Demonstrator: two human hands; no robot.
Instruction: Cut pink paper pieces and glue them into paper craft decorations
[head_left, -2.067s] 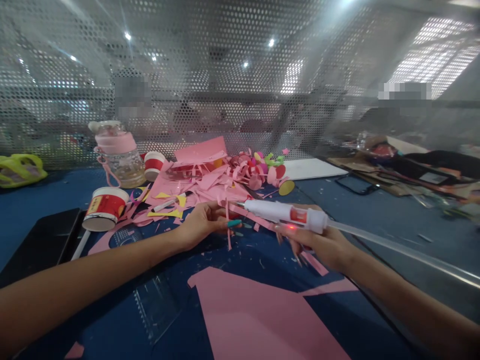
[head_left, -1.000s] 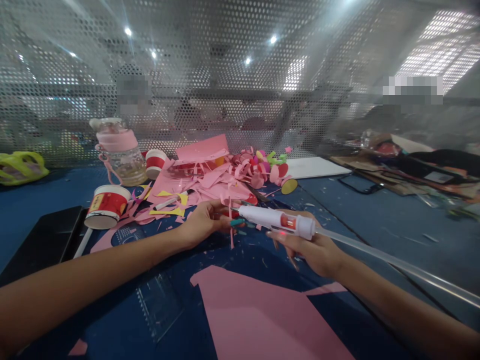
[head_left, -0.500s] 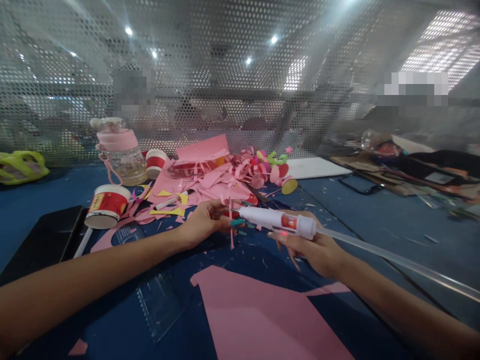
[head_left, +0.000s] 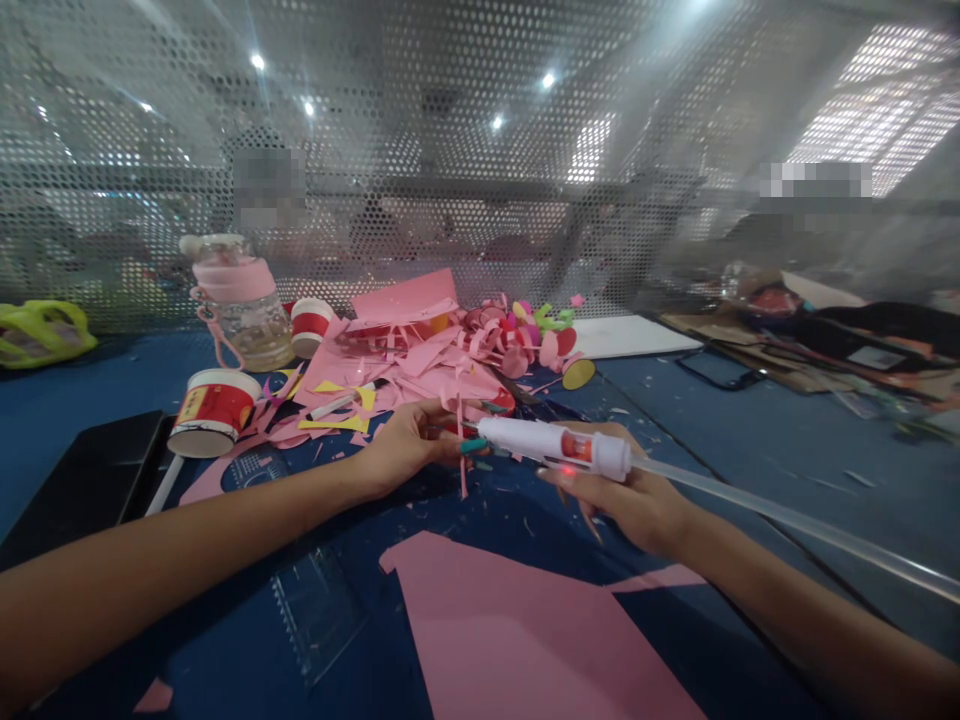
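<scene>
Scrap-strewn blue counter (head_left: 217, 630), perforated screen (head_left: 465, 155) at 12 o'clock. Cup (head_left: 216, 405) print at 10 was illegible. My left hand (head_left: 405, 450) pinched pink strip (head_left: 463, 477), right hand (head_left: 637, 500) gripped glue gun (head_left: 523, 437).

The left forearm (head_left: 202, 550) extends inward from the lower left, its hand (head_left: 409, 445) in a pinch grip, the teal thumbnail (head_left: 474, 446) pointing right. The right forearm (head_left: 795, 600) enters from the lower right; the right hand (head_left: 641, 505) is curled, thumb pointing left, lower fingers bent beneath.
</scene>
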